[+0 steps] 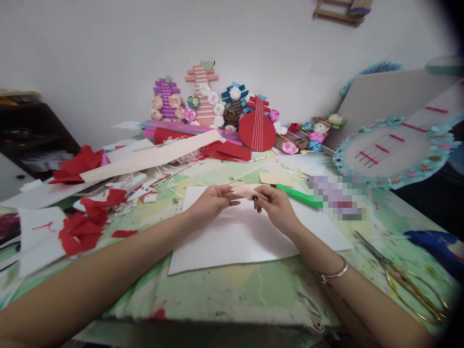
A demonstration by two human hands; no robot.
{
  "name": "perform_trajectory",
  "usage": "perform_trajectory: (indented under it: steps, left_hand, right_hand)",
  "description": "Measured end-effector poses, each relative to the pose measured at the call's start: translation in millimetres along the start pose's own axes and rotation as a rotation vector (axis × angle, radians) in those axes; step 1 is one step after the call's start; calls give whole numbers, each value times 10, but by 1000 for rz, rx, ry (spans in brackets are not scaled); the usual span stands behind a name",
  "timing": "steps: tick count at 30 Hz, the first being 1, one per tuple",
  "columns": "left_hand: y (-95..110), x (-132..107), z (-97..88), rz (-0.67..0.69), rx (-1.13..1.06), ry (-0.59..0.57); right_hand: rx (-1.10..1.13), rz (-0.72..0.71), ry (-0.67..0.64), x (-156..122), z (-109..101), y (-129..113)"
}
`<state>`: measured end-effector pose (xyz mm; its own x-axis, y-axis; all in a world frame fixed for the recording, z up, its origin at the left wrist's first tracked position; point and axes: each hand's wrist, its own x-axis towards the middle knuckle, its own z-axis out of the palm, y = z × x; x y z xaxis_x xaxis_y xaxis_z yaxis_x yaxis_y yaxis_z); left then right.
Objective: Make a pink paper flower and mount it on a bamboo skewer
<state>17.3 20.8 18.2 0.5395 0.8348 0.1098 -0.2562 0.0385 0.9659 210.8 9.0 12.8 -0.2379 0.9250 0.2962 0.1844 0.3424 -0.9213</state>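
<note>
Cream paper [243, 191]: raised above the white board [232, 244], between both hands
Left hand [210, 205]: at the paper's 8 o'clock, fingers curled, holding its left end
Right hand [277, 208]: at 4 o'clock, thumb and fingers pinched on the right end
Green tool [301, 196]: 3 o'clock, just beyond the right hand
Scissors [388, 267]: 4 o'clock, well apart

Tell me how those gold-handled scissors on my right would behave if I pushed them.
The scissors would probably stay stiff, since the blades look metal. They'd likely slide or swivel rather than roll, as they seem to lie flat on the table. The wide handle loops might catch your fingers.
</note>
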Motion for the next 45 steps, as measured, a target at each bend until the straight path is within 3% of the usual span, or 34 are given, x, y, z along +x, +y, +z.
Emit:
perform_trajectory:
  steps: [3,9,14,23,29,37,45]
  left_hand:
    - [11,-5,4,-25,109,79]
    - [13,-22,-10,-43,168,132]
    - [49,-36,-4,-96,114,93]
    - [40,-58,8,-60,313,-14]
    - [85,-53,7,-61,311,-163]
    - [54,-29,-70,-25,258,-166]
    - [141,-56,-84,181,344,-280]
  right_hand:
    - [-28,5,25,4,-31,-29]
    - [27,63,-90,-5,-26,-77]
    - [-11,99,-147,-11,-21,-14]
    - [143,182,-226,-36,-2,-87]
    - [147,165,-210,-41,-9,-97]
    - [55,226,-156,-48,-15,-92]
    - [-14,281,-97,-31,-3,-62]
